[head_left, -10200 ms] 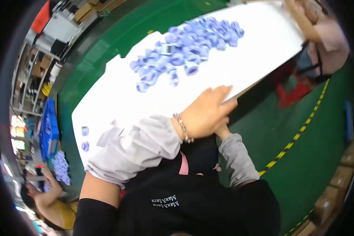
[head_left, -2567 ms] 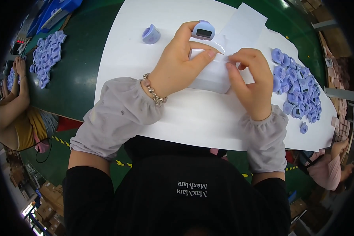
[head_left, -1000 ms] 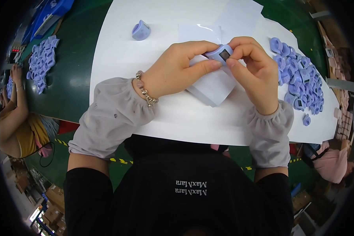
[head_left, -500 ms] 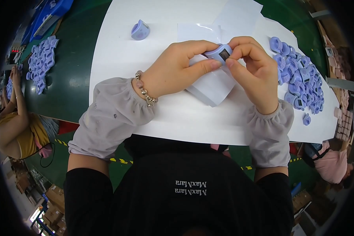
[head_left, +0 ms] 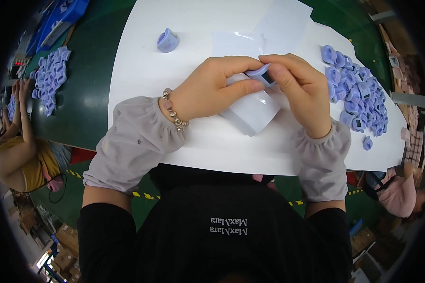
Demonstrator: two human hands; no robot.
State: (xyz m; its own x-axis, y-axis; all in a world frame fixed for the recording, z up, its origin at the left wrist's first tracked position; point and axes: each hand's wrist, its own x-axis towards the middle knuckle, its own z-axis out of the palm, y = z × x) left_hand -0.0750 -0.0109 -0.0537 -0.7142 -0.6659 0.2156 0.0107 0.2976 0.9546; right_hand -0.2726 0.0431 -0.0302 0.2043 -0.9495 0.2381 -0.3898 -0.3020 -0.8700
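Note:
A curved lavender plastic piece with a small dark screen [head_left: 267, 77] is held between my two hands, over the middle of the white work surface. My left hand [head_left: 217, 85] grips its left side, the index finger along the top and the thumb below. Over its right end my right hand [head_left: 300, 82] closes with thumb and index finger, covering part of the screen. Below them lies a white stack of glossy sheets [head_left: 254, 113], partly under my fingers. A single lavender piece [head_left: 167, 40] of the same kind stands alone to the far left of my hands.
A heap of similar lavender pieces [head_left: 361, 94] covers the right side of the white surface [head_left: 184, 151]. Clear film sheets [head_left: 238, 43] lie beyond my hands. Another lavender pile [head_left: 51, 78] sits on the green table [head_left: 87, 94] at left, near a co-worker's hands [head_left: 22, 89].
My hands and the piece have lowered slightly toward me. My right fingers have drawn together over the piece's right end and now cover more of the screen.

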